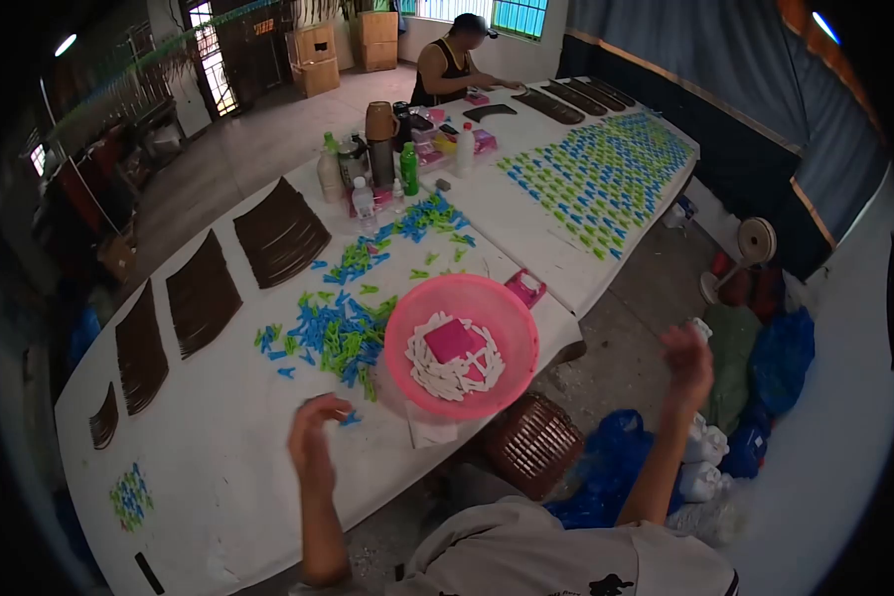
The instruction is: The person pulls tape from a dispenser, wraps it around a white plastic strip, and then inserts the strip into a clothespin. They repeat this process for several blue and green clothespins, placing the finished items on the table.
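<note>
- Head view: the left hand (316, 437) hangs over the near side of the table (238, 487), fingers curled, a blue clip (350, 418) right at their tips; whether they are closed on it, I cannot tell.
- The right hand (687, 366) is raised to the right, beyond the table edge; it is blurred, so I cannot tell whether its fingers are apart or together.
- Blue and green clips (340, 333) lie heaped left of the pink basin (464, 282), which holds white clips (429, 379).
- Loose clips are best taken singly from the heap's near edge, as those deeper in look likely to snag.
- The basin sits close to the table's near edge, so a right-arm swing should probably pass well clear of its rim.
</note>
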Demonstrator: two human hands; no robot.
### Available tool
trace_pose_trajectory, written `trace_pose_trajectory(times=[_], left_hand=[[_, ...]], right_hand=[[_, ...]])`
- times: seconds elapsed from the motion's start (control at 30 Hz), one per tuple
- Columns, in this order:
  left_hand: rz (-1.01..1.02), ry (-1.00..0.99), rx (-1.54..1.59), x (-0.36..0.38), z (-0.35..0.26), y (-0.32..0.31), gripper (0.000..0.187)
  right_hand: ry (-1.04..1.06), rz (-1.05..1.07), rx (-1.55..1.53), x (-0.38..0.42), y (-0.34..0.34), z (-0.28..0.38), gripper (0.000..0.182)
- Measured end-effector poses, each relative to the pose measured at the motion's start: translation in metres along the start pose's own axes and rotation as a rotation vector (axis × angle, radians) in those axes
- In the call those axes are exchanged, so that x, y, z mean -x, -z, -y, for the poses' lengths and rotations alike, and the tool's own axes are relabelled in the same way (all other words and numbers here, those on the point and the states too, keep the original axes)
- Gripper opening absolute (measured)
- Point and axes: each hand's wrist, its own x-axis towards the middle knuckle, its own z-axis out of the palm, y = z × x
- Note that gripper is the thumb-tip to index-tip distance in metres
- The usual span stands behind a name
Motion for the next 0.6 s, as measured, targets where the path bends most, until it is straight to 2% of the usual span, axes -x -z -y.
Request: trace_pose_trajectory(times=[0.03,0.07,0.1,0.13,0.2,0.23,0.27,0.33,0.4,0.43,0.5,0.53,0.57,0.6], left_hand=[[0.010,0.276,-0.039,0.015,0.053,-0.004,0.049],[-0.022,0.472,-0.076,0.037,0.099,-0.010,0.046],[-0.064,0.672,-0.103,0.055,0.132,-0.021,0.046],[-0.078,0.695,-0.104,0.059,0.148,-0.037,0.046],[-0.090,0.845,-0.166,0.069,0.183,-0.067,0.055],[-0.123,0.773,-0.152,0.075,0.212,-0.074,0.065],[-0.130,0.796,-0.171,0.073,0.222,-0.078,0.065],[-0.274,0.722,-0.148,0.067,0.229,-0.101,0.068],[-0.286,0.787,-0.140,0.066,0.235,-0.117,0.070],[-0.287,0.827,-0.135,0.059,0.239,-0.121,0.073],[-0.255,0.788,-0.125,0.058,0.246,-0.128,0.074],[-0.224,0.760,-0.118,0.061,0.251,-0.133,0.076],[-0.268,0.758,-0.106,0.065,0.258,-0.140,0.076],[-0.298,0.559,-0.203,0.066,0.265,-0.150,0.075]], right_hand=[[-0.198,-0.042,0.241,-0.008,0.013,-0.076,0.050],[-0.325,-0.025,0.360,-0.014,0.036,-0.161,0.042],[-0.418,0.037,0.407,-0.012,0.036,-0.213,0.039],[-0.507,0.104,0.451,-0.013,0.035,-0.259,0.036],[-0.207,0.278,0.969,-0.037,0.045,-0.354,0.030],[-0.130,0.226,1.042,-0.061,0.043,-0.384,0.028],[-0.065,0.167,1.108,-0.077,0.033,-0.415,0.026],[0.160,0.135,1.185,-0.109,0.010,-0.429,0.025],[0.336,0.109,1.268,-0.134,0.000,-0.450,0.024],[0.347,0.108,1.256,-0.140,-0.001,-0.460,0.024],[0.421,0.333,1.462,-0.151,0.001,-0.482,0.027],[0.448,0.357,1.448,-0.148,-0.003,-0.490,0.027],[0.443,0.249,1.486,-0.141,-0.006,-0.494,0.029],[0.443,0.143,1.516,-0.141,-0.009,-0.498,0.031]])
